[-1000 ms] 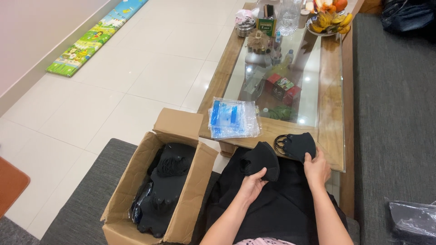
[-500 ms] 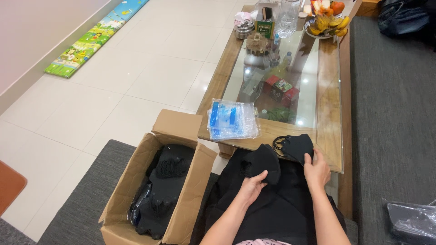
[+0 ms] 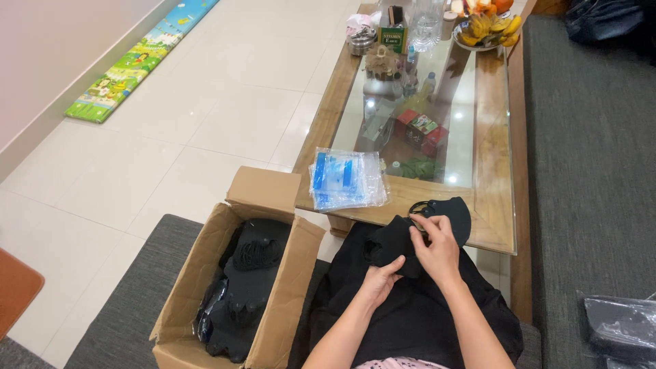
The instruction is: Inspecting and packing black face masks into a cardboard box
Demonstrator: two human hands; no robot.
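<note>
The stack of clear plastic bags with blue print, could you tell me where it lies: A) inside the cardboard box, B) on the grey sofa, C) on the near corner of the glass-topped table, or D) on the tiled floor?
C: the stack of clear plastic bags rests on the wooden corner of the table, beyond the open cardboard box.

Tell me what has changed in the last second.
The right hand has left the black mask on the table edge and moved in to the black mask that the left hand holds; both hands now grip it. The cardboard box, plastic bags and table stayed put.
</note>
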